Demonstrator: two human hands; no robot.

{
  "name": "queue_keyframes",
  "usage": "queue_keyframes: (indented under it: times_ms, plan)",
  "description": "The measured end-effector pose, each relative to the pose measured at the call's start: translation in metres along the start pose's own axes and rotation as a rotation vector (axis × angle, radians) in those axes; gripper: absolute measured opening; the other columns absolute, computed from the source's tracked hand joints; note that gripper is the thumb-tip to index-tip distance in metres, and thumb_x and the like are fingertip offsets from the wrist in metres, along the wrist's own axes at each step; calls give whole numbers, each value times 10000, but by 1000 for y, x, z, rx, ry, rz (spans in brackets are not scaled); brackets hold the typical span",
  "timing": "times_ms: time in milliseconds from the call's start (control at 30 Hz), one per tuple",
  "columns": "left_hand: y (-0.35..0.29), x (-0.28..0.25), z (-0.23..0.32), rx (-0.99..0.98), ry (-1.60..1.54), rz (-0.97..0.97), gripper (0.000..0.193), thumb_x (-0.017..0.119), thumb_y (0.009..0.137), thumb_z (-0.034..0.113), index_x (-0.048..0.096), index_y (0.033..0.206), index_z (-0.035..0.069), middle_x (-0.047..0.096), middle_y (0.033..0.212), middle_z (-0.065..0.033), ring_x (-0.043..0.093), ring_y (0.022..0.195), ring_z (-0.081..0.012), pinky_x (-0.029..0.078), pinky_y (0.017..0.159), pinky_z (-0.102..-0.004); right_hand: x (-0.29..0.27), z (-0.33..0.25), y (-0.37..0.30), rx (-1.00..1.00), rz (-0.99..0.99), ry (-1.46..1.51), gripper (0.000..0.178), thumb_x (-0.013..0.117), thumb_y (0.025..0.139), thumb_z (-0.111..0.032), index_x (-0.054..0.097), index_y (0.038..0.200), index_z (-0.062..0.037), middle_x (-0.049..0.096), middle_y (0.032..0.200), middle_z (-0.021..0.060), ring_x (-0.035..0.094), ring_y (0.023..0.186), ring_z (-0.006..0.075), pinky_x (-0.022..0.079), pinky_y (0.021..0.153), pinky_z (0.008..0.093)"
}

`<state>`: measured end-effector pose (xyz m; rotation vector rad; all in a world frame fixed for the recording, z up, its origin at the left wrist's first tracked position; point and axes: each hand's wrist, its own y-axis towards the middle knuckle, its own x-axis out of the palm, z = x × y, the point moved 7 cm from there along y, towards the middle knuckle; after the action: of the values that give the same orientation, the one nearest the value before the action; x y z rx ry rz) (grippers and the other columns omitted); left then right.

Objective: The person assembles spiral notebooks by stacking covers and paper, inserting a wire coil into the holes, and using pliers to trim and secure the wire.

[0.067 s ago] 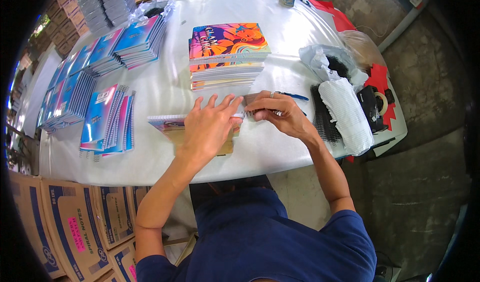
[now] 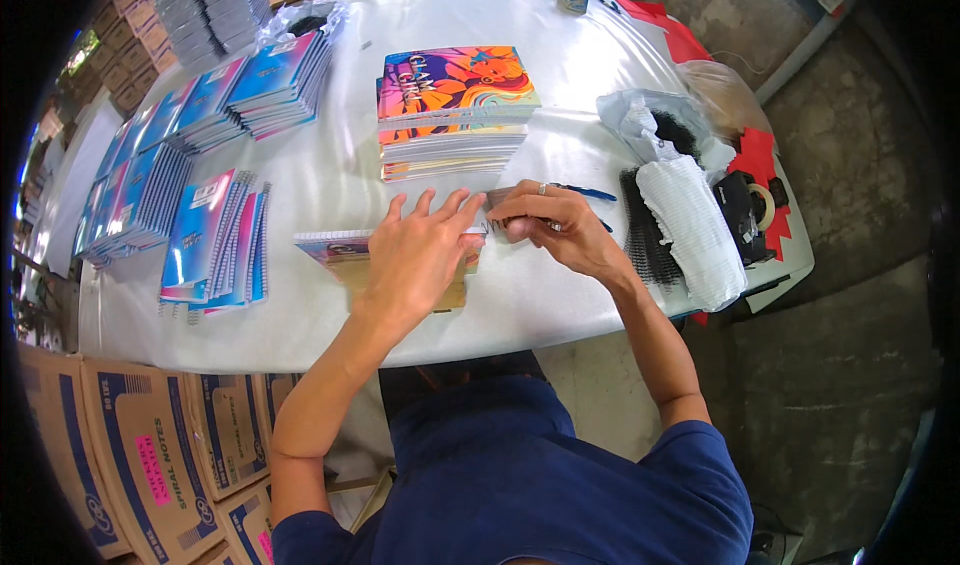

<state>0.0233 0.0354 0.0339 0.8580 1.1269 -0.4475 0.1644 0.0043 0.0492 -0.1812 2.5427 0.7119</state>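
A notebook (image 2: 332, 248) stands near the table's front edge with its white page edge facing up. My left hand (image 2: 417, 255) grips it from above, with the fingers spread over the far side and the thumb toward the right end. At that end a thin dark spiral wire (image 2: 493, 228) shows between my hands. My right hand (image 2: 555, 227) pinches the wire with thumb and fingers, its wrist to the right. Part of the notebook is hidden under my left hand. Just beyond my right hand lies a blue pen (image 2: 585, 192).
Ahead stands a stack of colourful notebooks (image 2: 460, 85). Blue and pink spiral notebooks (image 2: 205, 230) fill the left side. To the right are a white wrapped bundle (image 2: 695, 230), black wire coils (image 2: 650, 235) and a tape roll (image 2: 762, 208). Cardboard boxes (image 2: 150, 455) stand below left.
A little more of the wire shows between my hands, and the fingers of my right hand have shifted slightly. My left hand stays in place on the notebook.
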Motion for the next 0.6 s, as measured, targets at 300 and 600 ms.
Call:
queue_keyframes:
  times_ms: [300, 600]
  plan:
    - [-8, 2, 2, 43, -8, 48, 519, 664, 838, 303, 536, 1329, 196, 581, 1329, -8, 561, 1206, -295, 400, 1029, -478, 3, -1, 0, 14, -102, -35, 176, 640, 817, 37, 684, 978, -21, 604, 784, 111, 560, 698, 255, 447, 622, 360]
    - [-15, -2, 9, 114, 50, 83, 544, 683, 823, 233, 524, 1336, 149, 600, 1300, -14, 560, 1206, -292, 381, 1036, -490, 7, -13, 2, -1, -155, -164, 268, 629, 782, 105, 682, 1014, -18, 632, 854, 104, 590, 769, 232, 491, 672, 340]
